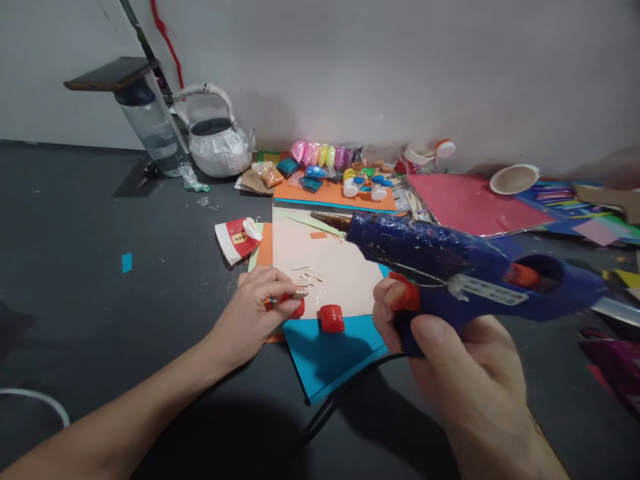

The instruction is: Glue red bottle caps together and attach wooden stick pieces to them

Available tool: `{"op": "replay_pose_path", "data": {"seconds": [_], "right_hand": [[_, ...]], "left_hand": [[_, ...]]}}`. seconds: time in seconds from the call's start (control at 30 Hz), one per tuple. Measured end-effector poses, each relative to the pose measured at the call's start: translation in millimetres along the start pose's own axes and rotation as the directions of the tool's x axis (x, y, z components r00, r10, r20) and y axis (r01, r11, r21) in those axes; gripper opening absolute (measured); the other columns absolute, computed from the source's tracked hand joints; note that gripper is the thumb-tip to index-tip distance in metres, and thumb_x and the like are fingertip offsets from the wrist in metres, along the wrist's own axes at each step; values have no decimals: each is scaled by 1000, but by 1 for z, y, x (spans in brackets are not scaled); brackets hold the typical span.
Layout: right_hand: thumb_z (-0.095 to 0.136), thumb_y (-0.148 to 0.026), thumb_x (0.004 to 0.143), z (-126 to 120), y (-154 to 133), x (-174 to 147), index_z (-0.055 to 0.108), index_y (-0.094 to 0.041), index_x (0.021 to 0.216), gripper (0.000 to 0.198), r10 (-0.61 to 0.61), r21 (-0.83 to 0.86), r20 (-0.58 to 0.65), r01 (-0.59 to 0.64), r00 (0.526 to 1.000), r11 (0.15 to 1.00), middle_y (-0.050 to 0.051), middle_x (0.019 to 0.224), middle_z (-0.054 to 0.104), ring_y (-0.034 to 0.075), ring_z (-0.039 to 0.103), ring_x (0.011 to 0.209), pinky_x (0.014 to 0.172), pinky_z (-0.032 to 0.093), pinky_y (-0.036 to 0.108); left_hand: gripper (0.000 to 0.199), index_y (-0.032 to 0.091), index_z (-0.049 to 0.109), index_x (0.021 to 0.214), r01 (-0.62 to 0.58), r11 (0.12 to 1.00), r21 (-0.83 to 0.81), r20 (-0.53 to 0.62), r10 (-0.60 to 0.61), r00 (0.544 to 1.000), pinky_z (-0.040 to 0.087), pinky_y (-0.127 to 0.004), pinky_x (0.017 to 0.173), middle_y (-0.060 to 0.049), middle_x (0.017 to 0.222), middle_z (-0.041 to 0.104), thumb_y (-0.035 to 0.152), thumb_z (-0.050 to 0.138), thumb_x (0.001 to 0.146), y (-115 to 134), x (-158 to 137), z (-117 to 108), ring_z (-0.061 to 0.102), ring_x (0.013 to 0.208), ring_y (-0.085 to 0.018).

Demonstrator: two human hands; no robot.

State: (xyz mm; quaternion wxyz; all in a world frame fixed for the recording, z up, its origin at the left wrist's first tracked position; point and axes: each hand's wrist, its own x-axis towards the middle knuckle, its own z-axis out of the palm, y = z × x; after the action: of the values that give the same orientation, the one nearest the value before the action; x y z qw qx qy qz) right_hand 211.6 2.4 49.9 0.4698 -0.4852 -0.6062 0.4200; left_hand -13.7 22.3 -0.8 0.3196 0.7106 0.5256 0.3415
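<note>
My right hand (465, 360) grips a blue hot glue gun (425, 247) by its handle, with fingers at the red trigger. Its nozzle (330, 221) points left over the pale sheet, and a clear glue stick (620, 309) sticks out of the back. My left hand (260, 300) is closed at the sheet's left edge, pinching a small pale wooden piece (300, 294) between thumb and fingers. A red object (299, 309) shows partly under those fingertips. To the right lies a second glossy red curved piece (332, 319). Several thin wooden sticks (313, 275) lie on the pale sheet (345, 267).
Blue card (330, 360) lies in front, with the black cord (325, 407) crossing it. A red-and-white packet (237, 240) is left of the sheet. Behind stand a silver kettle (220, 150), a water bottle (153, 130), colourful clay packs (320, 155) and a pink sheet (470, 200).
</note>
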Motion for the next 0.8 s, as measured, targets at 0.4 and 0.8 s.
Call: {"op": "replay_pose_path", "data": {"seconds": [0.4,0.8], "right_hand": [[66,-43,91,-3,6,2,72,-27,97,18,11,227,43,-21,999,974,1,74,63,15,56,70,63,51,26],[67,-49,87,-1,5,4,73,-24,74,30,64,154,19,-67,998,986,3,79,68,17,59,73,69,54,28]], "left_hand": [[21,22,71,95,205,979,17,40,-205,978,44,-41,90,-4,101,69,35,72,79,-7,7,-13,61,98,-25],[20,21,69,86,32,897,441,-55,-9,998,38,-41,83,-4,96,71,37,57,92,-14,4,-4,59,93,-24]]}}
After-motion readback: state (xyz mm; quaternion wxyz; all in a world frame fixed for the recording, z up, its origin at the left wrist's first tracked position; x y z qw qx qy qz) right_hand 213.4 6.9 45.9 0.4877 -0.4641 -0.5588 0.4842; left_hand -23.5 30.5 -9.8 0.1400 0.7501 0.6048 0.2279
